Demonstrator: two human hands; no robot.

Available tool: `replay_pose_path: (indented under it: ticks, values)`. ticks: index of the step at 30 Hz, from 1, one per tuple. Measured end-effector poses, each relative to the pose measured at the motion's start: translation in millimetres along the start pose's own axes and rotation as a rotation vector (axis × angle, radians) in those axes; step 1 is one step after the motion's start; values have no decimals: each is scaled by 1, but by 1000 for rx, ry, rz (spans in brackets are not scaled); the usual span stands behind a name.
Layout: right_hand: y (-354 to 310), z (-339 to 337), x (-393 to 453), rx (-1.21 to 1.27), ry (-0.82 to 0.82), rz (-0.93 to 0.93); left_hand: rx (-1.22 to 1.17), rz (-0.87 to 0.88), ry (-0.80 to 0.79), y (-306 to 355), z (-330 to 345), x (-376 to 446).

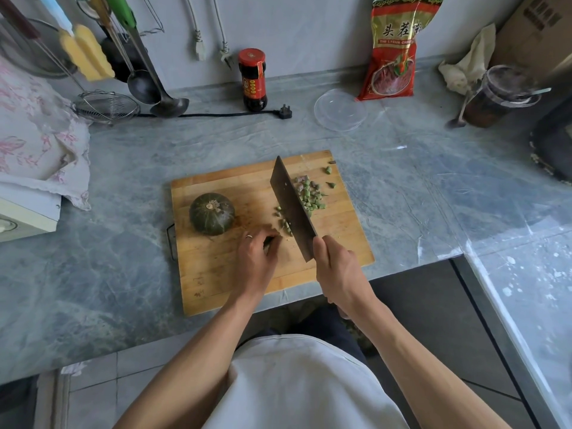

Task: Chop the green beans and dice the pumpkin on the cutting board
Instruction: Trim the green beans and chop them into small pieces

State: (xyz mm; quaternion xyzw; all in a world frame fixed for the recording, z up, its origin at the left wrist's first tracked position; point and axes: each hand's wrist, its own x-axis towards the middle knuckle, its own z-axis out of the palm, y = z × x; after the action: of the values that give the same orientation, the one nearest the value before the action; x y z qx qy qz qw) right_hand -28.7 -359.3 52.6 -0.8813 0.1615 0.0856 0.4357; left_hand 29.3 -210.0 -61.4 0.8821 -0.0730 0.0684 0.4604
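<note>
A wooden cutting board (216,274) lies on the grey counter. On its left part stands a small whole dark-green pumpkin (212,213), stem up. A pile of chopped green bean pieces (311,193) lies to the right of a cleaver (291,205), and a few more pieces (283,221) lie to its left. My right hand (337,270) grips the cleaver's handle, with the blade's edge down on the board. My left hand (257,255) has curled fingers holding the uncut bean ends just left of the blade; those beans are mostly hidden under the fingers.
A dark sauce bottle (253,78), a black plug and cord (283,112), a clear plastic lid (340,109) and a red food bag (394,51) stand behind the board. Ladles and a wire strainer (106,106) sit at the back left, a jar with a spoon (495,94) at the back right.
</note>
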Motion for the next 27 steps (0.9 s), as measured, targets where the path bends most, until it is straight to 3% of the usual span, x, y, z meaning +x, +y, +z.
replay_pose_path:
  ticks: [3, 8, 12, 27]
  values:
    - [3, -1, -4, -24, -1, -35, -38, 18, -32, -7, -4, -5]
    - [3, 2, -8, -83, -22, -115, 176, 85, 23, -2, -11, -9]
    - [6, 8, -7, -132, -66, -145, 190, 116, 48, 0, -11, -8]
    - [8, 15, -11, -185, -90, -182, 174, 23, 78, 2, -1, -10]
